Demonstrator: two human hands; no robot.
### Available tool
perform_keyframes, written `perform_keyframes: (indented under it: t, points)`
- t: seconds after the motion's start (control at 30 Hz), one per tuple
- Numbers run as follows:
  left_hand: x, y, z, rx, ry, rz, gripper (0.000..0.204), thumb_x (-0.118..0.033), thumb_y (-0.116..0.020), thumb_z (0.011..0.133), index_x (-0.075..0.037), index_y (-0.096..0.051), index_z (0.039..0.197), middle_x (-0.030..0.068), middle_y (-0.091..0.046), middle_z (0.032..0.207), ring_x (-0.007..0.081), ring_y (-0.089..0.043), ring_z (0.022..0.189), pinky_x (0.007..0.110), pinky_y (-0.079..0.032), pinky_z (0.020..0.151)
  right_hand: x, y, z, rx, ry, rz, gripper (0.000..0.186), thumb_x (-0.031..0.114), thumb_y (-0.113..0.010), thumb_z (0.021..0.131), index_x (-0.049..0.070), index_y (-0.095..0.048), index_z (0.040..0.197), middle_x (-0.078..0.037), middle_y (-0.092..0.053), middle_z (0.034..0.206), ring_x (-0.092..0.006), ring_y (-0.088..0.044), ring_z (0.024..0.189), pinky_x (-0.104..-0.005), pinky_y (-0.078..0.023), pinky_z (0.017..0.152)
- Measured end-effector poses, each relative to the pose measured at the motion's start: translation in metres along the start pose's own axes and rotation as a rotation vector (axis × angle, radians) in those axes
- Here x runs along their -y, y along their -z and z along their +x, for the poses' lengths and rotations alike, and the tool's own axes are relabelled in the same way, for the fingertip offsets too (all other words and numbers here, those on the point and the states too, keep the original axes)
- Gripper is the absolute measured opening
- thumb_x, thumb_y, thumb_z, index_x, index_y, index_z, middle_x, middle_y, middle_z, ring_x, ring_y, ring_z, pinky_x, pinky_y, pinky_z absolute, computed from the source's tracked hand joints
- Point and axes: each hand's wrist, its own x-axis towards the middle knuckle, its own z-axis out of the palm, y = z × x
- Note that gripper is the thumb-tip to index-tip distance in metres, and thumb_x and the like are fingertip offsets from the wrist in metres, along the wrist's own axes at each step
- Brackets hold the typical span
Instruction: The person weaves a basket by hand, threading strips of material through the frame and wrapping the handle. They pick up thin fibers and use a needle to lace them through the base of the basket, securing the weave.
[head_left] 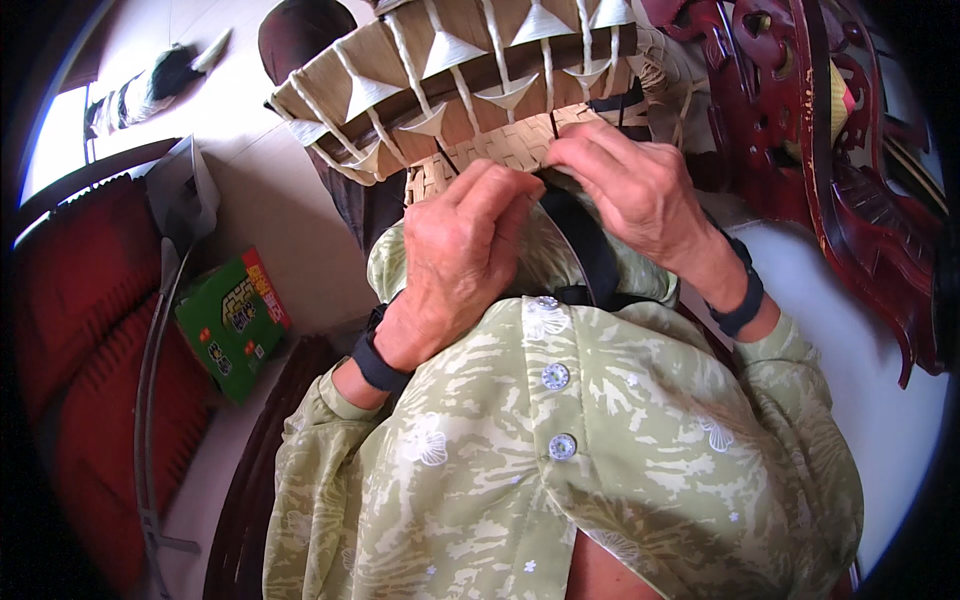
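A woven basket-like piece (512, 139) of pale flat strips rests before me at the top of the view. Along its far side runs a broad curved band (455, 82), tied down with pale strips that fan into triangles. At the weave's near edge, my left hand (470, 235) is closed in a pinch. My right hand (640, 195) pinches just to the right of it, fingers bent toward the same edge. Thin dark cords come down from the band beside the fingertips of both hands. What the fingertips hold is hidden.
A black strap (585, 245) lies across my lap. On the left are a green box (232, 325), a grey metal stand (150, 420) and red ribbed seating (110, 370). Dark red carved furniture (815, 130) rises at the right. A black-and-white bundle (150, 88) lies at the far left.
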Motion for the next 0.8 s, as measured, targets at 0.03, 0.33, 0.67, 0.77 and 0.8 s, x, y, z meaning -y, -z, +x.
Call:
perform_keyframes:
  t: [0.03,0.33,0.67,0.77,0.8]
  points:
    - [-0.002,0.004,0.000,0.011,-0.005,-0.001,0.013,-0.003,-0.071,0.087,-0.006,-0.068,0.099,0.0106,-0.064,0.083,0.0316,-0.064,0.065,0.037,-0.051,0.057,0.002,0.004,0.000,-0.062,0.003,0.029,0.021,-0.004,-0.064,0.083,0.005,-0.068,0.102,-0.010,-0.067,0.098,-0.0286,-0.070,0.080,-0.0358,-0.056,0.062]
    - [-0.044,0.093,-0.011,-0.131,0.333,-0.875,0.026,-0.021,-0.048,0.108,0.002,-0.060,0.113,0.0067,-0.061,0.108,0.0073,-0.041,0.072,0.023,-0.037,0.070,0.061,0.053,0.052,0.079,-0.014,0.648,0.031,0.004,-0.072,0.089,-0.005,-0.064,0.118,-0.014,-0.068,0.112,-0.0225,-0.066,0.102,-0.0323,-0.052,0.092]
    - [-0.046,0.059,0.025,-0.245,0.158,-1.023,0.028,-0.015,-0.050,0.106,0.003,-0.058,0.126,0.0113,-0.062,0.113,0.0130,-0.050,0.090,0.026,-0.042,0.082,0.086,0.044,0.062,0.204,-0.612,1.314,0.027,0.007,-0.064,0.099,0.000,-0.064,0.125,-0.002,-0.067,0.083,-0.0056,-0.060,0.060,-0.0182,-0.038,0.043]
    - [-0.049,0.053,0.015,-0.289,0.171,-0.862,0.029,-0.012,-0.054,0.104,0.003,-0.060,0.128,0.0128,-0.065,0.116,0.0145,-0.056,0.100,0.026,-0.045,0.089,0.085,0.038,0.056,0.019,-0.499,1.023,0.020,0.010,-0.065,0.099,-0.001,-0.066,0.116,0.000,-0.067,0.076,-0.0019,-0.056,0.059,-0.0171,-0.038,0.048]
    - [-0.047,0.052,0.010,-0.305,0.181,-0.803,0.029,-0.011,-0.055,0.104,0.003,-0.061,0.128,0.0133,-0.066,0.117,0.0151,-0.058,0.103,0.027,-0.046,0.091,0.080,0.032,0.056,0.023,-0.436,0.983,0.018,0.010,-0.065,0.099,0.000,-0.066,0.114,-0.001,-0.067,0.076,-0.0012,-0.056,0.060,-0.0168,-0.038,0.049]
